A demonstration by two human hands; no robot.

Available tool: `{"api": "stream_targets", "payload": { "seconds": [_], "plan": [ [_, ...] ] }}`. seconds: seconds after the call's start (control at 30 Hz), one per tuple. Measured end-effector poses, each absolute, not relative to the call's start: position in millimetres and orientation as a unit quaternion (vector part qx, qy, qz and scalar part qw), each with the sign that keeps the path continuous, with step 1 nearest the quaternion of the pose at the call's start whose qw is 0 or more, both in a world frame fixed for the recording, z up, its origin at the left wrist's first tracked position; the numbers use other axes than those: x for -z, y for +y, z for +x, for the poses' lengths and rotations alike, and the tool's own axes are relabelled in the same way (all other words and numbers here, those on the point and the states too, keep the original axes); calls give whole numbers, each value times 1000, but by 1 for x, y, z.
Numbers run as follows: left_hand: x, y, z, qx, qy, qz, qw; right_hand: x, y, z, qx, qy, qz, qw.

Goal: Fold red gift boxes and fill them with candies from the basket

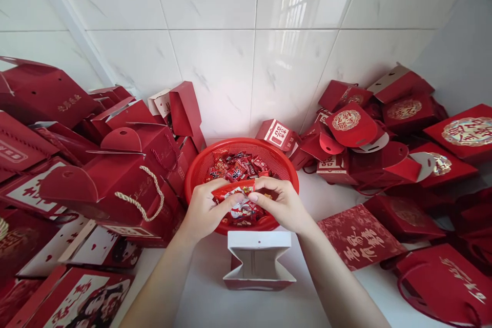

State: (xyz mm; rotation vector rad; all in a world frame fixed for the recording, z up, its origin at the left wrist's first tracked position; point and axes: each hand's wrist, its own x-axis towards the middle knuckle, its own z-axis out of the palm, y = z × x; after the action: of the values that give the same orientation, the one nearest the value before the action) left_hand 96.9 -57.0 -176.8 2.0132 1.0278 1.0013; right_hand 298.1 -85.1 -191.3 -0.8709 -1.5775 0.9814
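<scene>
A red plastic basket point(287, 162) holds many small red wrapped candies point(238, 166). Over its near side, my left hand point(209, 207) and my right hand point(282, 203) hold a red and white printed packet point(243, 206) between them. The left thumb lies across the packet, and the right thumb and fingers pinch its upper right part. Just below the basket stands a small open paper box point(259, 261) with a pale inside and folded-in sides; neither hand touches it.
Red gift boxes and bags point(126, 189) are piled on the left, one with a rope handle point(158, 200). More red boxes point(351, 123) are heaped on the right. A tiled wall point(215, 72) rises behind the white tabletop point(215, 277).
</scene>
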Motion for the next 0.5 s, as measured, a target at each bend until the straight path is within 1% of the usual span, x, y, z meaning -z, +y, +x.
{"api": "stream_targets", "payload": {
  "seconds": [0.17, 0.33, 0.43, 0.5],
  "plan": [
    [178, -57, 100, -406, 364, 799, 252, 193, -85, 296, -342, -665, -396, 533],
    [179, -57, 103, -403, 353, 820, 201, 197, -81, 295, -326, -678, -404, 521],
    [180, -58, 103, -402, 355, 823, 190, 196, -81, 296, -289, -689, -403, 528],
    [180, -58, 104, -406, 366, 811, 206, 195, -82, 296, -253, -697, -405, 534]
  ]
}}
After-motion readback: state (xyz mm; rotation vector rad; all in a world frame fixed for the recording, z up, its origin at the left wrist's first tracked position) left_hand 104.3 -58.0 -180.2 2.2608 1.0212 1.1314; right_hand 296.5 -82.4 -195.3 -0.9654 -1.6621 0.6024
